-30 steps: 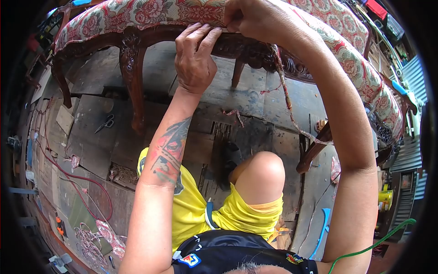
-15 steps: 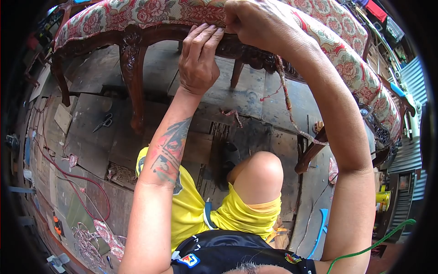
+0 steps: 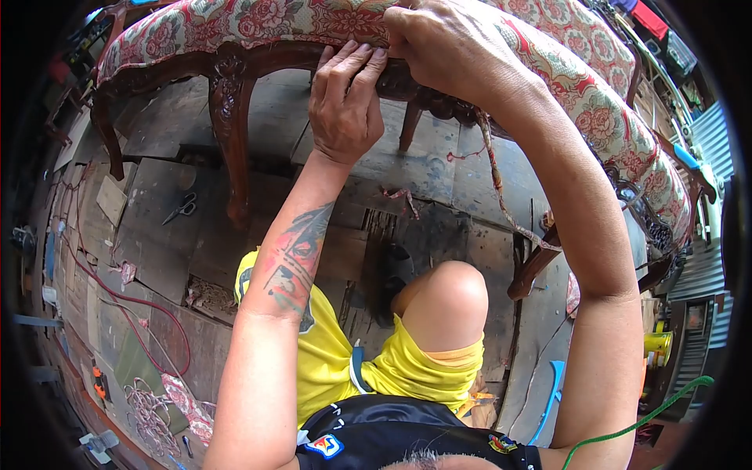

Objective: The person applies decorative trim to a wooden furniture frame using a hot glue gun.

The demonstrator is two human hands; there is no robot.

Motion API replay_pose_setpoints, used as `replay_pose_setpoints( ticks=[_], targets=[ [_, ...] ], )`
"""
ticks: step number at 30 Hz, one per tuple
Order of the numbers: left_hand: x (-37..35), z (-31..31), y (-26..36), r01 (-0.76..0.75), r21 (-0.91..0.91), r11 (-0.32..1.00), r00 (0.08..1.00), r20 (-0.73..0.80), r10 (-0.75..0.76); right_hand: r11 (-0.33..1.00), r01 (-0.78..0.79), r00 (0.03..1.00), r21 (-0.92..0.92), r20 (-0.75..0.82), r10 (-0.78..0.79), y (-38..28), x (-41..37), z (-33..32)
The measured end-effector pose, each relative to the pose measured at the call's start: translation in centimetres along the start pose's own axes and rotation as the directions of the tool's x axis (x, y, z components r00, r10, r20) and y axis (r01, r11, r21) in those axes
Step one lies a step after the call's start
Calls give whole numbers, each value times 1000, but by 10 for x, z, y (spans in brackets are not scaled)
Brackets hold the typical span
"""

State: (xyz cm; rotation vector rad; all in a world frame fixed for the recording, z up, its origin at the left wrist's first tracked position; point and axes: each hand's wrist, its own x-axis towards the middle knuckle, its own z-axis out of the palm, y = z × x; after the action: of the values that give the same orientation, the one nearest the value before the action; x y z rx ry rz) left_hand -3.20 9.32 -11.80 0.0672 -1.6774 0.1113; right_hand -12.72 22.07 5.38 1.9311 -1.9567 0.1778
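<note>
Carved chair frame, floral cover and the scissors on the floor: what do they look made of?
Carved frame: likely varnished wood, dark reddish brown with glossy highlights.
Floral cover: probably woven fabric, shineless and following the curve smoothly.
Scissors: perhaps metal, judging by shape; too small to tell the finish.

the right hand [image 3: 439, 47] hides part of the floral upholstery [image 3: 337, 22], which the top edge also cuts off.
</note>
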Motion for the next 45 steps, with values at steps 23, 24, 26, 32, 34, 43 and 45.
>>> replay_pose_setpoints(
  ticks=[23, 24, 26, 32, 34, 43, 45],
  targets=[
    [-1, -1, 3, 77, -54, 996, 997, -22, -78, 999, 22, 996, 30, -86, -19, 2, -4, 8],
    [0, -2, 4, 71, -13, 997, 997, 11, -71, 1000, 20, 994, 21, -105, -18, 3, -5, 9],
    [0, -3, 4, 55, 8, 998, 998, 22, -55, 1000, 20, 992, 11, -122, -19, 4, -6, 13],
    [0, -1, 1, 21, 7, 1000, 999, 44, -22, 998, 60, 985, 19, -161, -56, 5, -8, 14],
    [1, 0, 1, -2, -18, 1000, 999, 52, 3, 996, 87, 973, -2, -213, -85, 5, -8, 16],
    [-2, 3, 2, 9, 21, 1000, 1000, 0, -9, 991, 29, 996, 127, -89, -17, 19, -8, -4],
    [-1, 2, 2, -5, 39, 999, 1000, 0, 5, 979, 15, 997, 202, -82, 2, 25, -7, -7]
  ],
)
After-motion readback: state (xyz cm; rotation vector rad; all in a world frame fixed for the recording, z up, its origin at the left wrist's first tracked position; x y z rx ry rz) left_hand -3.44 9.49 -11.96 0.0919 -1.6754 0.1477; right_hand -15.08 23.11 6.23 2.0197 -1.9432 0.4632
